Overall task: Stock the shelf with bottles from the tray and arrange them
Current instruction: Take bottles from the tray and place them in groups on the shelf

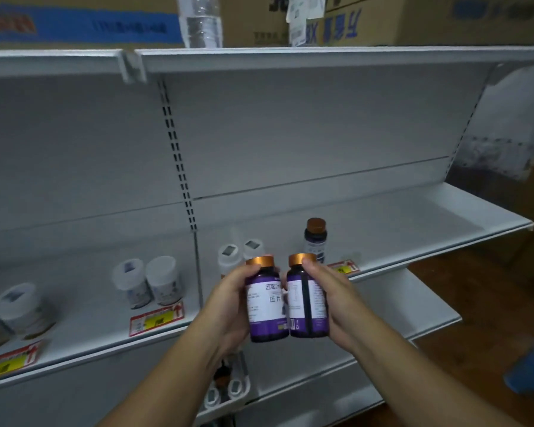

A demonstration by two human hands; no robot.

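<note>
My left hand (228,300) grips a purple bottle (265,306) with a gold cap and white label. My right hand (333,300) grips a second purple gold-capped bottle (307,306). The two bottles are upright and touch side by side, in front of the white shelf (413,229). A third dark bottle with a brown cap (315,238) stands on the shelf just behind them. The tray (228,389) shows partly below my left forearm, with a few bottles in it.
White-capped jars stand on the shelf: two behind my left hand (241,251), two further left (148,282), more at the far left (13,312). Red-yellow price tags (156,317) line the shelf edge. Cardboard boxes (352,16) and a clear bottle (202,23) sit on top.
</note>
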